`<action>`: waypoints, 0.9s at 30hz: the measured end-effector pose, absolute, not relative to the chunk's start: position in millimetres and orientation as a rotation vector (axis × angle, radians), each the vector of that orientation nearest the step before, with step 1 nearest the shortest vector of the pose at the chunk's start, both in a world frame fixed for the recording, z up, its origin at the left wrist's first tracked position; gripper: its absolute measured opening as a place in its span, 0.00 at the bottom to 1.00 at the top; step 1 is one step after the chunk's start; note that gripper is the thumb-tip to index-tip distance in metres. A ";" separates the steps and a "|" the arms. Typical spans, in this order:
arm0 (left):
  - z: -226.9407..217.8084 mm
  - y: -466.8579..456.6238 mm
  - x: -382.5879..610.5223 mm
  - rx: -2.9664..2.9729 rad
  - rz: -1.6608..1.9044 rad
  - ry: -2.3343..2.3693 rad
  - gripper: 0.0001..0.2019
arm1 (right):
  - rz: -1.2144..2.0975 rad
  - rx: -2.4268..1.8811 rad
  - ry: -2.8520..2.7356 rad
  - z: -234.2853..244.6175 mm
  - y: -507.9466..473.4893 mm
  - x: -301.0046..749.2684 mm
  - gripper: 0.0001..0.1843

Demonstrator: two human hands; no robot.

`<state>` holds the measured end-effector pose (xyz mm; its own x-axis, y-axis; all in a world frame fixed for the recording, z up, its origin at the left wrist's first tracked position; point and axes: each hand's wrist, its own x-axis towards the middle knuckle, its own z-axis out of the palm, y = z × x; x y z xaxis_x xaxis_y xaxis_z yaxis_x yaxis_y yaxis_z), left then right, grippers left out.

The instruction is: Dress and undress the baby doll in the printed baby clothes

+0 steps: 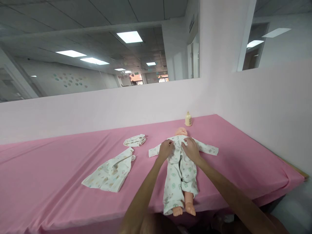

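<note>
A baby doll (181,131) lies on its back on the pink table cover (60,156), head away from me, feet near the front edge. It wears a white patterned sleepsuit (180,177). My left hand (166,149) rests on the doll's chest at the left side, fingers curled onto the fabric. My right hand (191,149) lies on the chest at the right side, fingers pinching the fabric near the collar. Both hands meet at the front of the suit.
A folded white patterned garment (110,172) lies left of the doll, and a small rolled piece of cloth (135,140) sits behind it. A small cream bottle (188,119) stands by the pink wall behind the doll's head.
</note>
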<state>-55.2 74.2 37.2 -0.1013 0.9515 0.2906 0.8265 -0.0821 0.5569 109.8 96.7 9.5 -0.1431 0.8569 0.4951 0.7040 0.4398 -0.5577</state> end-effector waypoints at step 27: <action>21.4 147.7 -30.4 2.193 0.492 2.123 0.18 | 0.139 -1.617 -2.137 10.6 195.2 75.7 0.13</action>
<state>-30.4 147.7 21.4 0.0069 0.9815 0.1914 0.9655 -0.0564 0.2542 75.7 195.2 10.6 -0.2077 0.9332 0.2932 0.8874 0.3059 -0.3448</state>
